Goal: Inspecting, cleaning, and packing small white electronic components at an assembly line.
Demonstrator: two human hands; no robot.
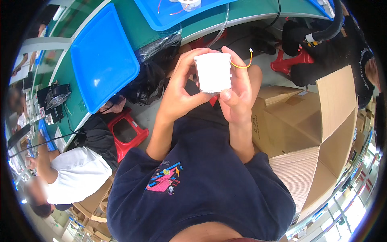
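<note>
Between both hands I hold a small white plastic housing (214, 73), roughly cup-shaped with small notches along its right side. My left hand (182, 82) wraps its left side, thumb along the bottom edge. On the opposite side my right hand (238, 88) grips it, thumb at the lower right corner and fingers behind. A thin red and yellow wire (246, 65) comes out of the housing on the right and curls up to a small white connector (250, 51). The housing's far side is hidden.
Ahead, a green table (66, 78) bears an empty-looking blue tray (105, 56) and another blue tray (161, 22) holding white parts with wires. An open cardboard box (290, 121) stands at my right. Red stools (128, 135) and seated people (80, 173) are on both sides.
</note>
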